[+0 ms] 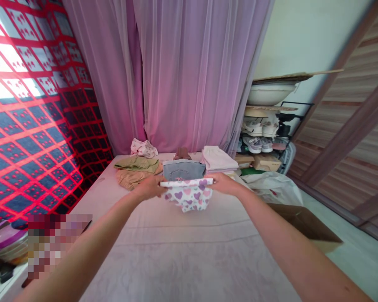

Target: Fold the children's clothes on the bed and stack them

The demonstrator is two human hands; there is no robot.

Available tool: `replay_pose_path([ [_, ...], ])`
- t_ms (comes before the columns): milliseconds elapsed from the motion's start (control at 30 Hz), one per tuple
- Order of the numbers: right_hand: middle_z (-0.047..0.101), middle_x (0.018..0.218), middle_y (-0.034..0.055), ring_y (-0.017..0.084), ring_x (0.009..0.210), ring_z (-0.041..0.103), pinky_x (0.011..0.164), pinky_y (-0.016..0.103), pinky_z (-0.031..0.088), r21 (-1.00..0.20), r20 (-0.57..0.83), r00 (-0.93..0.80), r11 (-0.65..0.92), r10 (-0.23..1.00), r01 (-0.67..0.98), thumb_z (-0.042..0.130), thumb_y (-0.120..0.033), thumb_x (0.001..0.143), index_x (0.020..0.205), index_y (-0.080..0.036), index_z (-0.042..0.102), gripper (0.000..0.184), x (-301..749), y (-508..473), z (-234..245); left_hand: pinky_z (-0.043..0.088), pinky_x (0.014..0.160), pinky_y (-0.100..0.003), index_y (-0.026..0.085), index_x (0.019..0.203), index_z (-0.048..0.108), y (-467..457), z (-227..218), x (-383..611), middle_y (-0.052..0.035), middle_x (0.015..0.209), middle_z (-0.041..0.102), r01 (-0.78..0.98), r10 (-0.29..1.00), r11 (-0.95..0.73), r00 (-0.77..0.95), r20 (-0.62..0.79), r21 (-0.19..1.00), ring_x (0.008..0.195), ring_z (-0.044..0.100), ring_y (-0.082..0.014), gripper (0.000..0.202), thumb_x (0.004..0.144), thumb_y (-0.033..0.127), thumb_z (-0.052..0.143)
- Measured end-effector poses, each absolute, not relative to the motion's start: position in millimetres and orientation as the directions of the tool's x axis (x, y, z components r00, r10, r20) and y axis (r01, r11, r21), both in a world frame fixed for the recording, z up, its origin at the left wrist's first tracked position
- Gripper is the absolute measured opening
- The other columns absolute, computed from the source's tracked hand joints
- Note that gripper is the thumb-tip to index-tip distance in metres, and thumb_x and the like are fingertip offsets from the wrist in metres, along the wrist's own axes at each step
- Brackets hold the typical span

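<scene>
Stretched between my two hands is a pair of white underpants (189,195) printed with purple and pink hearts. My left hand (151,186) pinches one end of the waistband, and my right hand (222,183) grips the other end. The underpants hang down above a pale sheet-covered surface (176,260). Just behind them lies a folded blue-grey garment (182,169). Olive and tan clothes (137,170) sit in a pile beyond my left hand. A stack of folded white clothes (219,158) stands beyond my right hand.
A crumpled printed cloth (143,147) and a brown garment (182,153) lie near the purple curtain (189,75). At right stand a shoe rack (294,107), a white plastic bag (272,186) and an open cardboard box (305,222). A purple-rimmed tub (9,237) is at lower left.
</scene>
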State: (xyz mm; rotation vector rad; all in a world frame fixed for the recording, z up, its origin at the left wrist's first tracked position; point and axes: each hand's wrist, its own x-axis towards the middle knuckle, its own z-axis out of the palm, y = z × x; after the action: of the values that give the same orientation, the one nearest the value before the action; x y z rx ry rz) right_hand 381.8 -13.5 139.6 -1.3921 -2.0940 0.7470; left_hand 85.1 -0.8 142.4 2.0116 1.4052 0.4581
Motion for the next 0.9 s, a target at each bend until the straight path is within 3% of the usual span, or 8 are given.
replay_pose_path([
  [100, 0.071, 0.079, -0.0014, 0.017, 0.079, 0.063, 0.072, 0.024, 0.046, -0.535, 0.426, -0.169, 0.399, 0.889, 0.745, 0.061, -0.021, 0.073, 0.087, -0.020, 0.072, 0.018, 379, 28, 178, 0.042, 0.064, -0.022, 0.023, 0.088, 0.067, 38, 194, 101, 0.0030, 0.064, 0.064, 0.846, 0.959, -0.244, 0.136, 0.250, 0.474, 0.067, 0.062, -0.0157, 0.016, 0.074, 0.023, 0.059],
  [167, 0.072, 0.095, 0.0008, 0.018, 0.092, 0.063, 0.083, 0.027, 0.045, -0.442, 0.618, -0.098, 0.449, 0.780, 0.776, 0.057, -0.016, 0.075, 0.098, -0.022, 0.071, 0.027, 376, 49, 192, 0.043, 0.071, -0.022, 0.024, 0.099, 0.065, 58, 211, 111, 0.0025, 0.074, 0.068, 0.822, 0.909, -0.279, 0.060, 0.413, 0.496, 0.076, 0.064, -0.0163, 0.023, 0.079, 0.022, 0.054],
  [233, 0.070, 0.108, 0.0030, 0.019, 0.104, 0.060, 0.094, 0.031, 0.043, -0.366, 0.706, -0.092, 0.473, 0.702, 0.801, 0.054, -0.009, 0.073, 0.104, -0.021, 0.069, 0.036, 375, 64, 186, 0.044, 0.078, -0.024, 0.025, 0.106, 0.063, 72, 206, 118, 0.0009, 0.090, 0.071, 0.787, 0.871, -0.340, 0.057, 0.487, 0.515, 0.087, 0.064, -0.0174, 0.027, 0.082, 0.021, 0.050],
  [367, 0.065, 0.122, 0.0056, 0.018, 0.116, 0.055, 0.103, 0.034, 0.039, -0.303, 0.579, -0.149, 0.381, 0.802, 0.874, 0.047, 0.005, 0.064, 0.106, -0.019, 0.069, 0.053, 374, 73, 120, 0.044, 0.090, -0.029, 0.022, 0.107, 0.062, 79, 138, 126, -0.0054, 0.108, 0.069, 0.786, 0.914, -0.337, 0.140, 0.381, 0.519, 0.103, 0.062, -0.0213, 0.032, 0.082, 0.013, 0.045],
  [467, 0.070, 0.110, 0.0047, 0.018, 0.106, 0.061, 0.097, 0.033, 0.045, -0.302, 0.519, -0.165, 0.361, 0.838, 0.883, 0.046, 0.007, 0.064, 0.094, -0.022, 0.072, 0.049, 372, 65, 63, 0.046, 0.089, -0.031, 0.020, 0.097, 0.065, 72, 79, 128, -0.0075, 0.106, 0.070, 0.786, 0.929, -0.338, 0.191, 0.318, 0.517, 0.100, 0.063, -0.0229, 0.029, 0.078, 0.008, 0.046],
  [533, 0.069, 0.112, 0.0066, 0.019, 0.106, 0.060, 0.095, 0.033, 0.046, -0.300, 0.500, -0.148, 0.331, 0.853, 0.895, 0.045, 0.006, 0.067, 0.098, -0.022, 0.071, 0.050, 369, 58, 40, 0.046, 0.090, -0.031, 0.022, 0.094, 0.064, 66, 55, 128, -0.0058, 0.111, 0.068, 0.778, 0.926, -0.361, 0.232, 0.299, 0.514, 0.103, 0.062, -0.0218, 0.031, 0.076, 0.006, 0.045],
  [767, 0.063, 0.123, 0.0063, 0.021, 0.102, 0.062, 0.087, 0.031, 0.049, -0.235, 0.388, -0.125, 0.229, 0.913, 0.944, 0.041, 0.004, 0.073, 0.119, -0.026, 0.062, 0.058, 365, 53, 48, 0.044, 0.089, -0.033, 0.022, 0.115, 0.056, 69, 63, 127, -0.0067, 0.114, 0.063, 0.829, 0.920, -0.389, 0.327, 0.218, 0.400, 0.104, 0.060, -0.0237, 0.040, 0.076, 0.016, 0.048],
  [900, 0.065, 0.119, 0.0055, 0.019, 0.095, 0.064, 0.081, 0.029, 0.048, -0.312, 0.360, -0.087, 0.207, 0.929, 0.927, 0.043, 0.002, 0.072, 0.112, -0.025, 0.065, 0.052, 362, 61, 64, 0.045, 0.088, -0.030, 0.025, 0.097, 0.062, 79, 80, 127, -0.0039, 0.102, 0.066, 0.816, 0.895, -0.445, 0.399, 0.199, 0.369, 0.100, 0.060, -0.0215, 0.022, 0.081, 0.018, 0.047],
])
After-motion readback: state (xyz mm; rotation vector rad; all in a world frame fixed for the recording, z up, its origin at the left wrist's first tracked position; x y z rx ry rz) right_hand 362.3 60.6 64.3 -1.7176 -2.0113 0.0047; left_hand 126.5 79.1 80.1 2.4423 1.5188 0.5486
